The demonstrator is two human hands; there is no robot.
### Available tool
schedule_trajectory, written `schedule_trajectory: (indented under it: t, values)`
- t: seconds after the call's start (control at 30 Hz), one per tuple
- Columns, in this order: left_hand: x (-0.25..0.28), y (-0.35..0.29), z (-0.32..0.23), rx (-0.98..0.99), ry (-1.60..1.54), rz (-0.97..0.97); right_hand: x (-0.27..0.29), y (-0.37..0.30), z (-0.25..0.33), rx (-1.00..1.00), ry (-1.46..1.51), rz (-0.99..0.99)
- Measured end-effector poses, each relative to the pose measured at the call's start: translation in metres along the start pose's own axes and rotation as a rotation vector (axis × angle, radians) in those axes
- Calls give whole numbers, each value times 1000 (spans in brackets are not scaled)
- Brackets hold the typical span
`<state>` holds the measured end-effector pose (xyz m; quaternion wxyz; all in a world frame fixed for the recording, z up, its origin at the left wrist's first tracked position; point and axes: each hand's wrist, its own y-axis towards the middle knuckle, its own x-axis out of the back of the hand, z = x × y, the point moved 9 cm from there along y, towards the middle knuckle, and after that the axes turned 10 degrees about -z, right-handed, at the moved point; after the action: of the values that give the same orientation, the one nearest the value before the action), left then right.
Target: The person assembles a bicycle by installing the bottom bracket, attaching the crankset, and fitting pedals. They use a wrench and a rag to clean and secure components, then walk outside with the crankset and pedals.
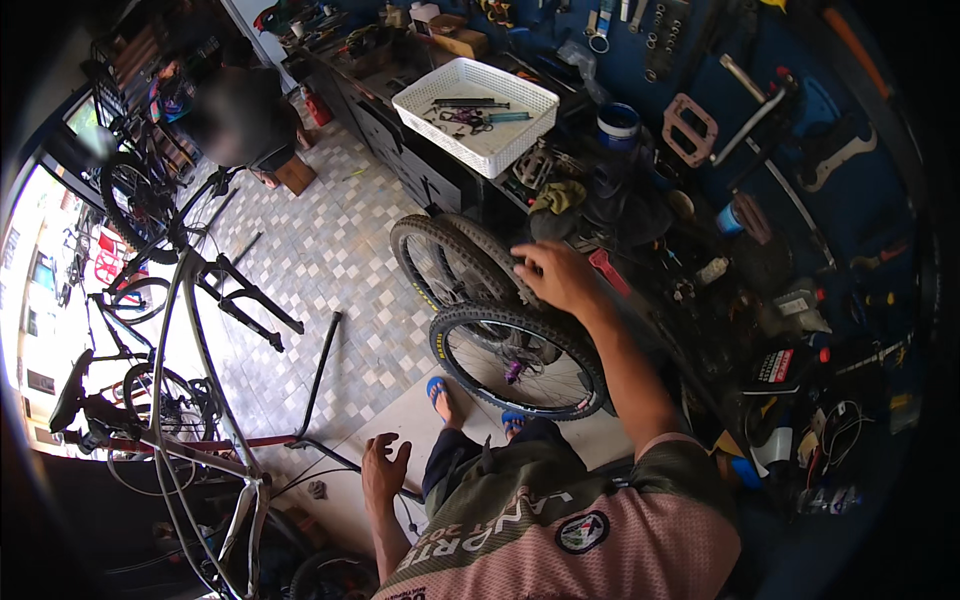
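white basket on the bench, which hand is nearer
Right: the right hand is held out short of the white basket; the left hand is farther back and to the left.

A bicycle repair workshop. Loose wheels (514, 371) with knobbly tyres stand together beside a cluttered tabletop (368, 82), where a white plastic basket (449, 138) holds small parts and tools. Spanners (637, 15) and other hand tools hang on the dark blue wall (625, 75). At the left, a bicycle frame (188, 262) stands over the tiled floor (345, 190), with more bicycles (117, 196) behind it, towards a bright opening (28, 260).
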<state>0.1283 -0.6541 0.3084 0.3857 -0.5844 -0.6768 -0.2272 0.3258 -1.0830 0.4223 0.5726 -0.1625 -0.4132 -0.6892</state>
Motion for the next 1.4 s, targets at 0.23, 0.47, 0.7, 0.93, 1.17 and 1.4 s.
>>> schedule_trajectory:
  t: [0.23,0.47,0.7,0.93,1.17,1.4]
  values:
    - [-10,99,12,-89,-28,58,6,202,28,122,-198,-272]
    - [32,261,8,-200,-34,143,-83,352,-101,-198,-570,99]
    - [62,392,50,-228,236,216,-127,369,-139,-231,-729,255]
    - [26,471,-4,-338,246,366,-81,373,-157,-694,455,-191]
    - [-11,487,-40,-399,182,466,-117,405,-129,-500,438,17]
    - [-10,482,-26,-373,129,470,-193,430,-100,-278,-427,331]
